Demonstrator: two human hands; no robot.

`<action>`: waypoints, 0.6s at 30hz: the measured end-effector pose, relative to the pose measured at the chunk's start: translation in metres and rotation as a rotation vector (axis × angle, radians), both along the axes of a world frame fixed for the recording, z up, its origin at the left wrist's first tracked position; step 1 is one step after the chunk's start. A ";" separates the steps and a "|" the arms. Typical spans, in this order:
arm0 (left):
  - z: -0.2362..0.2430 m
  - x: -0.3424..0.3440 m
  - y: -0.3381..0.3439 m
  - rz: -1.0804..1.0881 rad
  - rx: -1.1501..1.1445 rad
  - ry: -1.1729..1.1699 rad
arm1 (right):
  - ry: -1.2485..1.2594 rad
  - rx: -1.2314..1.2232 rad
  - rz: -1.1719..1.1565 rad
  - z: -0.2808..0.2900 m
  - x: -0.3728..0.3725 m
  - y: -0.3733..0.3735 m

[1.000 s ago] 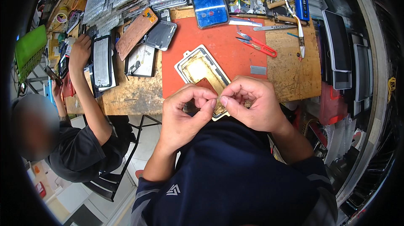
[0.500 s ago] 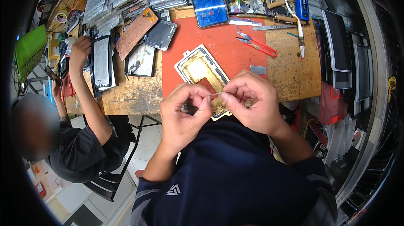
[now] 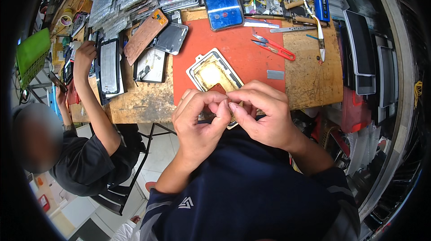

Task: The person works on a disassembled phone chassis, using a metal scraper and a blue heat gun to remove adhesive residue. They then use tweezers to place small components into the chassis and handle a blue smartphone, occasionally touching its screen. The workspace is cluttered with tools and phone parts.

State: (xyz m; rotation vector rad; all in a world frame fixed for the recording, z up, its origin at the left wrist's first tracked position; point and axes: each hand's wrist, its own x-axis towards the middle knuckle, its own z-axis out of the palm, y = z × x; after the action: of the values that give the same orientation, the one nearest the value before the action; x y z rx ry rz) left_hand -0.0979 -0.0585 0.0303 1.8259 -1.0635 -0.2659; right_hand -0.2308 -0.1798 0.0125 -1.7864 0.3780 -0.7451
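On the bench [image 3: 310,77], see the cream frame [image 3: 210,74] slanting lengthwise away leftward from beneath the equally near left hand [image 3: 196,114] and right hand [image 3: 268,113], with fingers pinched together, hiding whatever may lie between.

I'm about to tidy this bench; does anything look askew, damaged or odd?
The phone-shaped shell lies askew on the red mat, its yellowish inside blotchy. Left of the mat, the wooden tabletop is darkly scuffed. The red-handled snips lie open. I see no spill.
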 end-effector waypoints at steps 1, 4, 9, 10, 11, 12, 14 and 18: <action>0.000 0.001 0.000 -0.008 0.001 -0.015 | -0.006 -0.008 0.004 0.000 0.000 0.000; 0.000 0.003 0.000 -0.029 0.002 -0.048 | 0.017 0.028 0.003 0.001 -0.001 0.000; 0.000 0.003 0.000 -0.054 0.015 -0.051 | -0.005 -0.057 -0.011 -0.004 0.001 -0.005; 0.000 0.003 0.000 -0.056 0.014 -0.053 | -0.015 -0.080 -0.015 -0.005 0.001 -0.005; 0.000 0.003 0.000 -0.058 0.013 -0.056 | -0.028 -0.094 -0.021 -0.006 0.002 -0.006; 0.000 0.003 0.000 -0.067 0.019 -0.066 | -0.019 -0.111 -0.030 -0.007 0.003 -0.006; -0.001 0.005 0.001 -0.081 0.029 -0.088 | -0.006 -0.126 -0.051 -0.007 0.003 -0.006; -0.008 0.021 0.000 -0.087 0.031 -0.278 | 0.115 -0.227 -0.170 -0.005 -0.005 -0.018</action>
State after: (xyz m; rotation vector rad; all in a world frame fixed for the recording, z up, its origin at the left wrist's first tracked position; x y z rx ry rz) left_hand -0.0766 -0.0586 0.0218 1.8840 -1.3392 -0.0802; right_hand -0.2360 -0.1982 0.0073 -2.0350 0.5445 -0.8333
